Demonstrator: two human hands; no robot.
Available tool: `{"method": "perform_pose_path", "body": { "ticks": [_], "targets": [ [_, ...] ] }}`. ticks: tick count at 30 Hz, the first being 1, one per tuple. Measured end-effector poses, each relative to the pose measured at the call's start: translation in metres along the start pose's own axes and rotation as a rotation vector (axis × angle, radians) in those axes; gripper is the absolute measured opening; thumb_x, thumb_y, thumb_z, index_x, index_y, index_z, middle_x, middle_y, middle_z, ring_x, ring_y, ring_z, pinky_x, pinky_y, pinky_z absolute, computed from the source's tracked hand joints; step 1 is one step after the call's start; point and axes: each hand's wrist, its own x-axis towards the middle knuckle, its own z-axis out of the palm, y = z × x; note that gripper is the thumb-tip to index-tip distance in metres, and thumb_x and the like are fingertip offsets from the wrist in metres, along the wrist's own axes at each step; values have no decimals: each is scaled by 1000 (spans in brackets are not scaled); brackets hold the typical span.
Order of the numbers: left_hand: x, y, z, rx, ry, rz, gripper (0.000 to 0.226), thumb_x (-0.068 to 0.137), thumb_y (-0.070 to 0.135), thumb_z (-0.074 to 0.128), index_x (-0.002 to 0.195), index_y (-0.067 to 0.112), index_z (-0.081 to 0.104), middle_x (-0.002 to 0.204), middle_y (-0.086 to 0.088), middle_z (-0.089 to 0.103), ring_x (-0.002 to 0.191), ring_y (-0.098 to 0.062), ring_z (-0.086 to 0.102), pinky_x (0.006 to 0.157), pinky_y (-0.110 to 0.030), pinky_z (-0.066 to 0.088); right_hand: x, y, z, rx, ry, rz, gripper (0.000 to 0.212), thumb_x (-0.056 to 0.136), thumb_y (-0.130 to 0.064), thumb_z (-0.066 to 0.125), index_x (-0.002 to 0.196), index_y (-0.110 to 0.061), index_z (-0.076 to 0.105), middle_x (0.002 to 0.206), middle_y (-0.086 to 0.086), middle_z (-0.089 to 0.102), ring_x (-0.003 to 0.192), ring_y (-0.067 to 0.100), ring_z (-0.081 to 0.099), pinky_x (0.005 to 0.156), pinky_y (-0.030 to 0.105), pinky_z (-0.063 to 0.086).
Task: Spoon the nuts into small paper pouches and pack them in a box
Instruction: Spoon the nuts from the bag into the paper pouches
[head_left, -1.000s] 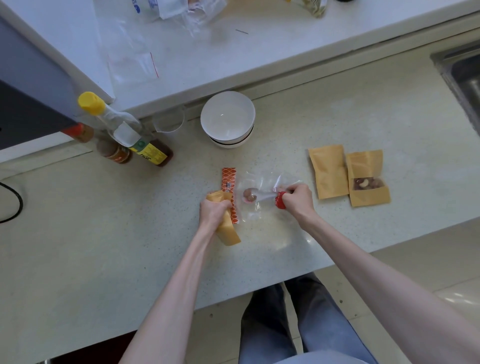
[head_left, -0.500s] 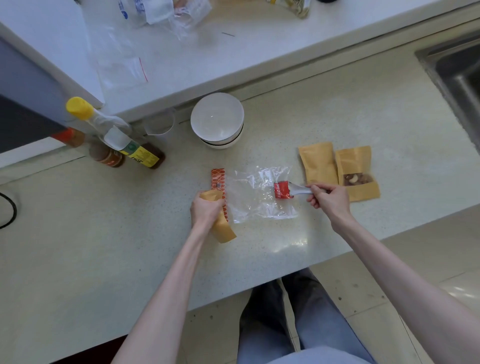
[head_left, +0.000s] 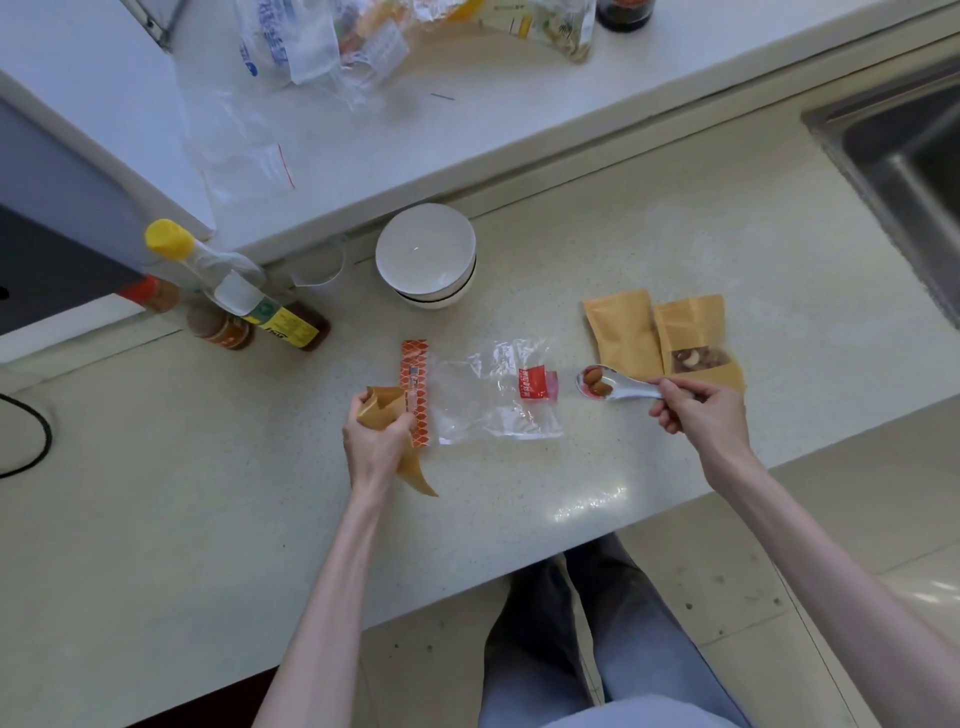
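My left hand (head_left: 375, 446) grips an open brown paper pouch (head_left: 387, 415) upright on the counter, its mouth facing up. My right hand (head_left: 698, 410) pinches the handle of a metal spoon (head_left: 618, 387) that carries a few nuts (head_left: 595, 381) in its bowl. The spoon hovers just right of a clear plastic bag (head_left: 493, 397) with an orange-red seal strip and a red sachet inside. Two more brown pouches lie behind the spoon: a plain one (head_left: 621, 332) and one (head_left: 696, 335) whose window shows nuts.
A stack of white bowls (head_left: 426, 257) stands behind the bag. Sauce bottles (head_left: 234, 296) and a clear cup (head_left: 319, 265) stand at the back left. A raised white ledge (head_left: 467, 130) holds plastic bags. A steel sink (head_left: 904, 156) is at the far right.
My right hand has drawn the spoon out of the clear bag to the right, and nuts now show in its bowl. My left hand keeps hold of the pouch.
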Motion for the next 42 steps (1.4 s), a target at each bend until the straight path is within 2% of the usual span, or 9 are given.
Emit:
{"method": "perform_pose_path", "body": {
  "ticks": [5,9,15,19,22,25,29,34,42],
  "targets": [
    [8,20,6,-145,-240,-31,36,76,-4,64,90,28,59,72,6,62,59,-5,59,53,-24,51,-12,-11,16,34,-97,-38,16,92,-6,59,90,-10,75,56,4,65,47,9,54,45,16,43],
    [24,23,27,-203,-286,-202,26,75,-4,61,81,21,58,62,1,61,51,-15,55,43,-23,45,-20,-16,32,44,-148,-36,16,92,-6,59,89,-11,74,55,3,65,47,8,54,44,16,42],
    [35,4,38,-194,-263,-317,18,68,-4,63,80,10,67,93,-12,71,73,-20,62,64,-31,52,-28,-21,43,38,-167,-39,17,93,-3,58,90,-8,74,58,8,63,47,10,52,45,17,42],
    [29,4,37,-180,-270,-282,18,70,-1,65,83,12,68,90,-7,69,76,-19,62,69,-33,54,-34,-29,46,39,-178,-37,18,93,-3,58,88,-9,74,58,8,63,47,10,51,45,17,42],
    [18,6,38,-123,-257,-194,21,73,3,68,90,13,63,82,-7,65,69,-21,61,64,-32,55,-36,-40,43,38,-188,-55,17,93,-4,58,90,-7,74,58,8,63,47,10,51,45,17,41],
    [-1,13,34,-58,-241,5,45,76,1,69,114,17,53,92,-4,64,73,-15,60,60,-23,51,-39,-54,38,20,-206,-78,17,93,-6,58,90,-7,74,56,6,63,46,9,50,44,17,41],
    [-26,26,28,132,-233,401,46,68,-4,70,105,17,52,86,3,56,72,-7,52,61,-11,43,-48,-76,34,-23,-221,-132,17,93,-5,58,88,-8,74,54,4,63,45,9,50,42,17,40],
    [-54,42,29,321,-113,684,42,67,2,71,101,16,51,85,5,51,74,-11,48,71,-24,41,-69,-107,36,-125,-271,-238,19,92,-8,59,81,-12,75,52,2,62,42,11,48,41,17,37],
    [-81,57,34,319,-37,828,28,75,15,68,96,18,50,82,4,54,75,-16,48,75,-39,46,-109,-147,45,-561,-193,-635,17,86,-7,63,78,-13,76,43,-17,52,45,-4,51,45,7,33]
  ]
}}
